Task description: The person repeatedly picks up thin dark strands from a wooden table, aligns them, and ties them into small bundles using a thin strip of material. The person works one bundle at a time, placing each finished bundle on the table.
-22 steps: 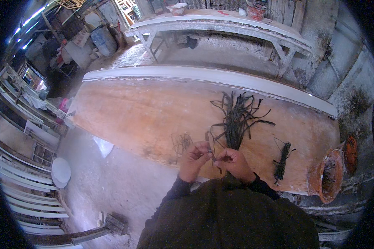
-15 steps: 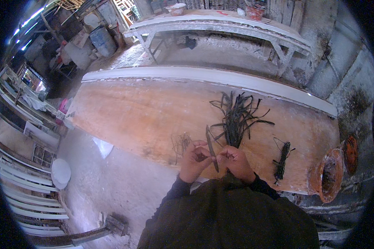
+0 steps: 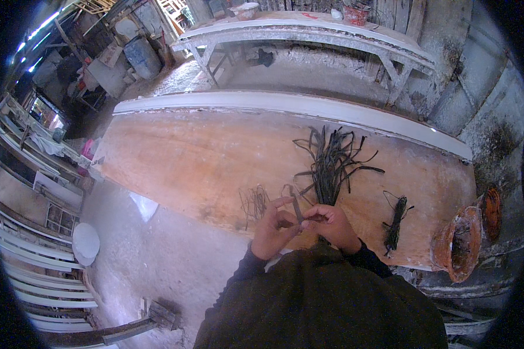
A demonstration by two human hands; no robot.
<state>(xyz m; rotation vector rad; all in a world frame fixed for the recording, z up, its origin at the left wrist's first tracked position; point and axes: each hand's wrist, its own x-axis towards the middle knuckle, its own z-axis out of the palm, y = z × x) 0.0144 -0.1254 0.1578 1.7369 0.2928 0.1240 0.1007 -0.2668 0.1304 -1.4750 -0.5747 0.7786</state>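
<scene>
My left hand (image 3: 271, 234) and my right hand (image 3: 336, 228) meet at the near edge of the wooden table. Both are closed, fingertips pinching a thin dark flat strip (image 3: 296, 207) between them. The strip stands up from the fingers and seems to curl over at its top. Just beyond my right hand lies a spread bundle of long dark strips (image 3: 332, 168), its near end partly covered by that hand. A small tied bundle of dark strands (image 3: 396, 224) rests farther right. Several thin wire-like pieces (image 3: 254, 206) lie left of my left hand.
The long wooden tabletop (image 3: 186, 157) has a white moulded strip (image 3: 273, 102) along its far edge. Two orange-brown crusted containers (image 3: 457, 245) stand at its right end. Beyond is a whitish workbench (image 3: 308, 36). White slats (image 3: 41, 276) and a white round object (image 3: 86, 244) are at left.
The strip has shifted between my fingertips: its lower end no longer sticks out below them, and its upper part now looks bent over. Both hands stay in nearly the same place.
</scene>
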